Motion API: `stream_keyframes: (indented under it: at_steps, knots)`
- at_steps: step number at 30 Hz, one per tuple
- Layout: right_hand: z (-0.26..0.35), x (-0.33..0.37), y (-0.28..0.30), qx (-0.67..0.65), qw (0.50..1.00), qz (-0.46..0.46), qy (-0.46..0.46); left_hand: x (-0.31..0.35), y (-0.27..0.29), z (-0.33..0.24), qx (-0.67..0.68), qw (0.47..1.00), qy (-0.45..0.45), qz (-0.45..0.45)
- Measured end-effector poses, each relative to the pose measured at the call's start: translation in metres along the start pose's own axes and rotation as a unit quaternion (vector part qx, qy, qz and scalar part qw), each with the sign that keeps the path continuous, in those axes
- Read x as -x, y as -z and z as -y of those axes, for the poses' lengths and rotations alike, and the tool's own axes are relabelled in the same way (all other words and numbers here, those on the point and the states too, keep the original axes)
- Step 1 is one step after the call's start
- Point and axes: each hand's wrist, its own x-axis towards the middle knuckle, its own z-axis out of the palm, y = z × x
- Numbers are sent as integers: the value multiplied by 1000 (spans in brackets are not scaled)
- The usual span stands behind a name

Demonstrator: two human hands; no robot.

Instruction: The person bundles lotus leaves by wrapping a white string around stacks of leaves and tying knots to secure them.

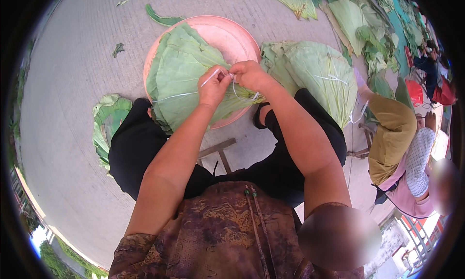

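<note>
A stack of large green leaves [181, 70] lies folded across a round pink basin [227, 31] in front of me. White string [169, 97] runs over the stack and up to my fingers. My left hand [214, 86] pinches the string, and a loose white end sticks out past its fingers. Close against it, my right hand [249, 76] also pinches the string, with a loop hanging below toward the gathered stems. Both hands are just above the right side of the stack.
A second leaf bundle [315, 68], tied with white string, lies to the right by my knee. More leaves [111, 124] rest beside my left leg. Loose leaves [358, 27] spread at the far right. A person in brown trousers [392, 133] sits at the right.
</note>
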Motion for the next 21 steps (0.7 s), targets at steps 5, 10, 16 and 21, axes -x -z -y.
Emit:
stream_keyframes:
  at_steps: [5, 10, 16, 21]
  knots:
    - [-2, -4, -3, -13, 999, 3, -42, -1, 4, 7, 44, 997, 9, 65]
    - [-1, -1, 4, 79, 994, -71, -19, 3, 6, 7, 78, 996, 2, 45]
    - [9, 10, 4, 300, 941, -154, 40, 9, 24, 0, -230, 964, -125, -39]
    - [11, 15, 5, 397, 907, -133, 47, 19, 34, 3, -296, 944, -136, -58]
